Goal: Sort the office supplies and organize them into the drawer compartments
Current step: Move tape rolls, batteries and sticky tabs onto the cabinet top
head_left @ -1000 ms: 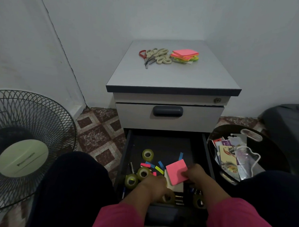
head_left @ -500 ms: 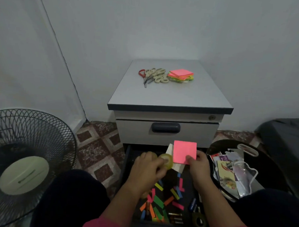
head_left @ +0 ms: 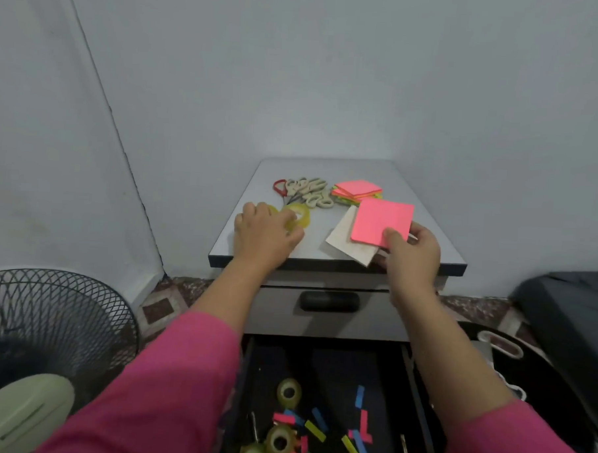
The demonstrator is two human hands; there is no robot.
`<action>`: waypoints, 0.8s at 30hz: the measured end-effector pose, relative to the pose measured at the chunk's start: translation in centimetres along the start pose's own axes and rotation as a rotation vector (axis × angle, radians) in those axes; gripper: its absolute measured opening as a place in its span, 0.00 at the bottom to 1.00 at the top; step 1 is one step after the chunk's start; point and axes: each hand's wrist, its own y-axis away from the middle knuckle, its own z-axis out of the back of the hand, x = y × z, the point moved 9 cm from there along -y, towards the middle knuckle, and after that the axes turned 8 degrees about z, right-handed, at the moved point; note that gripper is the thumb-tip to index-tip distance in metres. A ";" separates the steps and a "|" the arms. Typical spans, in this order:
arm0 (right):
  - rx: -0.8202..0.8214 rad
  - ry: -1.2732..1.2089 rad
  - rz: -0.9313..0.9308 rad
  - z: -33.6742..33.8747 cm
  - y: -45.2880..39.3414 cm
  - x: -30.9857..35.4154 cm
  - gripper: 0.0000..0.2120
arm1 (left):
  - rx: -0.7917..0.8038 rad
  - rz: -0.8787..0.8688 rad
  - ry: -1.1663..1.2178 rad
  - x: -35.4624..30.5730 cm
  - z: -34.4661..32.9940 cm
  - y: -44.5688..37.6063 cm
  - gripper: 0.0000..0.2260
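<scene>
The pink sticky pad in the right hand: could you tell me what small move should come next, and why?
Probably set the pink sticky pad onto the stack of notes just beyond it. The right hand holds it above the cabinet top, beside that matching pile.

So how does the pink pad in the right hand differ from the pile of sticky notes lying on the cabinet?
The pink pad is pinched by the right hand and held tilted above the cabinet top, with pale paper beneath it; the pile of sticky notes lies flat, untouched. The pad shows one colour; the pile shows pink, orange and yellow-green layers, loosely fanned. Both are square with bright pink tops.
</scene>
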 end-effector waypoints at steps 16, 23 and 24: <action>0.001 0.337 0.003 -8.0 -13.3 -0.5 0.12 | 0.033 -0.009 0.066 1.3 -3.1 -2.4 0.16; 0.159 0.627 0.161 -7.8 -12.3 0.5 0.24 | 0.039 -0.029 0.061 1.2 -3.2 -2.5 0.16; 0.168 0.622 0.177 -7.5 -11.9 0.6 0.23 | 0.041 -0.025 0.061 1.3 -3.2 -2.5 0.16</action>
